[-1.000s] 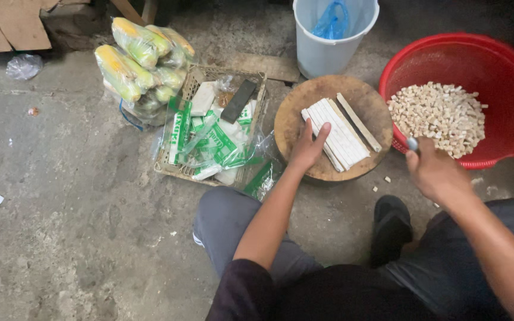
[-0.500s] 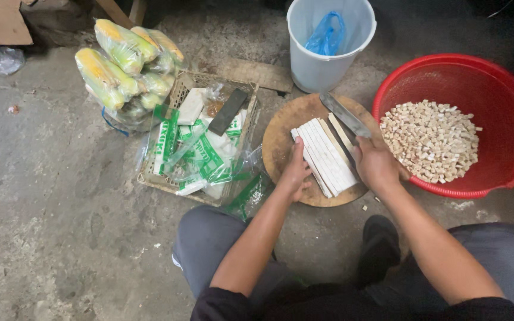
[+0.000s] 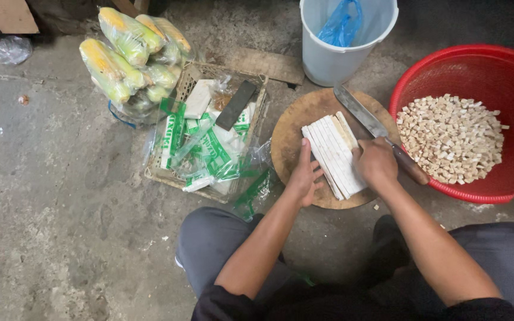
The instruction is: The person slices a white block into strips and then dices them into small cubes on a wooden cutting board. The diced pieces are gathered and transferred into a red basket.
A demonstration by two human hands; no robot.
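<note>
The person crouches low, knees at six o'clock; the left hand [image 3: 306, 175] lies flat with fingers spread loosely, pressing the near left edge of the white strips [image 3: 334, 153]; the right hand [image 3: 377, 161] is closed around the handle of a knife [image 3: 371, 126], knuckles resting on the right side of the strips; the blade runs away toward eleven o'clock, lying just beyond the strips' far end; the strips sit side by side at the centre of a round wooden board [image 3: 295, 128] on the concrete floor; at three o'clock from the board, touching its rim, a red basin [image 3: 507, 65] holds small pale cubes [image 3: 450, 138]; at nine o'clock a wicker tray [image 3: 193, 77] holds green-and-white wrappers; farther off, at twelve o'clock, stands a white bucket [image 3: 328, 62] with a blue bag inside; at ten o'clock lie bagged corn cobs [image 3: 127, 56].
</note>
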